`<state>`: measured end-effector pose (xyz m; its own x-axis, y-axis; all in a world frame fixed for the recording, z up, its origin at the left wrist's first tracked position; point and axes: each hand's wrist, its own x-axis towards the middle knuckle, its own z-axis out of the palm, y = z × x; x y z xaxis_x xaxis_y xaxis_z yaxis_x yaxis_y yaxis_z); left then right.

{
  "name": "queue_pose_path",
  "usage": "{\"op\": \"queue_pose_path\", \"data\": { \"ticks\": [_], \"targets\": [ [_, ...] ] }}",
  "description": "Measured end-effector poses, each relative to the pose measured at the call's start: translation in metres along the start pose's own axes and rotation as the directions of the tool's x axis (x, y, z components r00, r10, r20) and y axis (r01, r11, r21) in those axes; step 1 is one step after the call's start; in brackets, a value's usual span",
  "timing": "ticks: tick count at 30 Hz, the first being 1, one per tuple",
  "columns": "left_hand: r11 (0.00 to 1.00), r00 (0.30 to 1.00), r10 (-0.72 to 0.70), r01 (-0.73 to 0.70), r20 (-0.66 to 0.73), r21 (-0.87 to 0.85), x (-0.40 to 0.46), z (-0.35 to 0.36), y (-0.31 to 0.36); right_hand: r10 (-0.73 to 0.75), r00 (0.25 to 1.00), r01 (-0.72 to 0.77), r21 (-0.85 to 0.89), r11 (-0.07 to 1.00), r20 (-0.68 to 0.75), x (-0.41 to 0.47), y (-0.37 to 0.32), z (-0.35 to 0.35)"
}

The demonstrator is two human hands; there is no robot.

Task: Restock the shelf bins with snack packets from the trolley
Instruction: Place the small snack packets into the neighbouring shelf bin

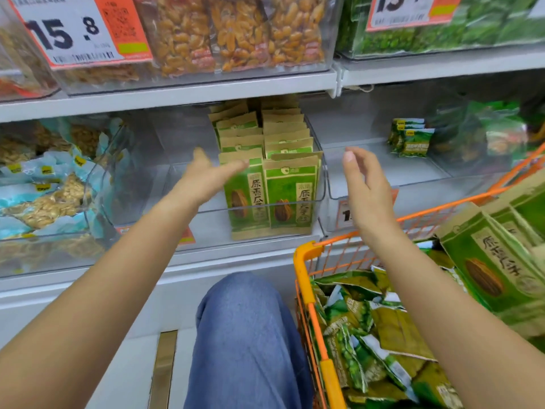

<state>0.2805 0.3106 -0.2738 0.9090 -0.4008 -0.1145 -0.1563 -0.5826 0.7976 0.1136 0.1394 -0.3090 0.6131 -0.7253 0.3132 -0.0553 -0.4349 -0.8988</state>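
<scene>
Currently: green-and-kraft seed packets (269, 184) stand upright in two rows at the right end of the clear shelf bin (188, 208), likely so labels face front. Left hand (203, 178) flat, fingertips touching the front packet; right hand (364, 184) spread, empty. More packets (489, 261) wait in the orange trolley (306, 261).

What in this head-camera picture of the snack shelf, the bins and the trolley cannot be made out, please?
- Head view: the left hand covers the left edge of the front sunflower seed packets; contact is unclear.
- The price tag on the neighbouring bin sits behind the right hand; only one digit shows.
- The trolley is cut by the right and bottom edges; its fill is unknowable.
- The upper right price label is cropped at the top.
</scene>
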Motion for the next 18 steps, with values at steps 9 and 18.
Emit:
{"op": "queue_pose_path", "data": {
  "ticks": [9, 18],
  "targets": [
    [0.658, 0.655, 0.724, -0.750, 0.217, 0.070, -0.111, 0.078, 0.048, -0.083, 0.985, 0.153, -0.554, 0.818, 0.149, -0.035, -0.011, -0.144],
    [0.607, 0.630, 0.638, -0.765, 0.443, 0.215, -0.129, 0.201, 0.067, 0.105, 0.994, -0.009, -0.902, 0.432, 0.041, -0.072, 0.015, -0.218]
  ]
}}
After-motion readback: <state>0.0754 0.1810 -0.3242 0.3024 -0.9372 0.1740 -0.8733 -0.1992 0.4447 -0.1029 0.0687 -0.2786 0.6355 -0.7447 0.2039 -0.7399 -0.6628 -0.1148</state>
